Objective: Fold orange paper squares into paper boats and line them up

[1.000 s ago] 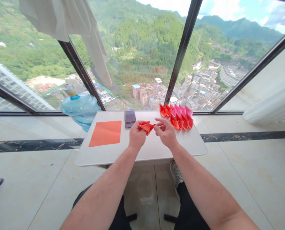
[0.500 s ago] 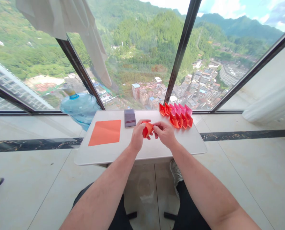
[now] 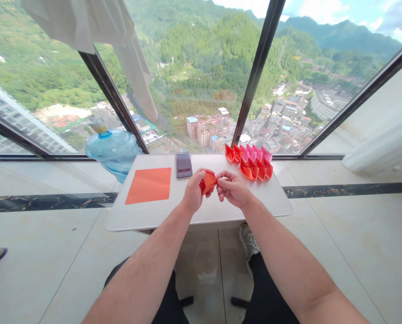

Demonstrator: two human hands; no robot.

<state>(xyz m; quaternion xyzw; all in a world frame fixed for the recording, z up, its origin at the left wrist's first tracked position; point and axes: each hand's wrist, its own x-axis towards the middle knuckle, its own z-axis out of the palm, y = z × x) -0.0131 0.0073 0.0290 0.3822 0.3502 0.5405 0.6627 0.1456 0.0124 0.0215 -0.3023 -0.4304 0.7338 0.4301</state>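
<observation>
A small folded orange-red paper piece [image 3: 208, 182] is held above the front middle of the white table. My left hand [image 3: 195, 186] is closed around its left side, the thumb near its top. With thumb and fingertips, my right hand [image 3: 233, 186] pinches the pointed right end of the same paper. Its inner folds are partly covered by the fingers. Beyond my right hand stand two rows of folded paper pieces, red ones [image 3: 256, 169] in front and pink ones [image 3: 255, 153] with a few red behind. A flat orange paper sheet [image 3: 149, 185] lies at the left.
A smartphone [image 3: 183, 165] lies at the table's back edge. The white table [image 3: 180, 211] stands against large windows. A blue water jug [image 3: 113, 148] is on the floor beyond its left end. A shoe [image 3: 249, 243] shows under the front edge.
My right hand has turned slightly and its lower fingers have spread a little. The folded paper has tilted and shows more of its orange face.
</observation>
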